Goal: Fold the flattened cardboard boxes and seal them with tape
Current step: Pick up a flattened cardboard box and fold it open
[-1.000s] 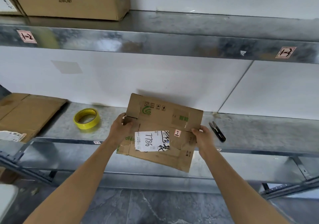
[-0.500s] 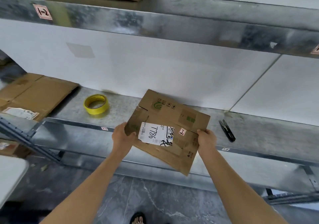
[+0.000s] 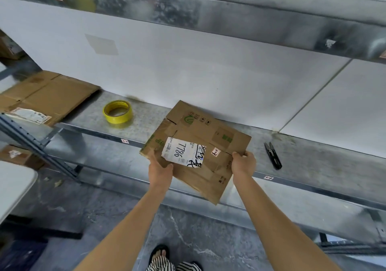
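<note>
The flattened cardboard box was held tilted over the front edge of the metal shelf, its far corner close to the white wall; whether it touched the shelf could not be told. The left hand had its grip clamped on the near-left edge, thumb on top just beside the white shipping label. The right hand pinched the right edge, fingers curled over it. The yellow tape roll lay on the shelf to the left, the black snips to the right, both apart from the box.

The main risk appeared to be tearing. The frayed corner by the left hand looked weak, and the label seemed to lie across a seam, so forcing the box open might rip the panel. With only edge holds, the box could also slip and drop to the floor.
</note>
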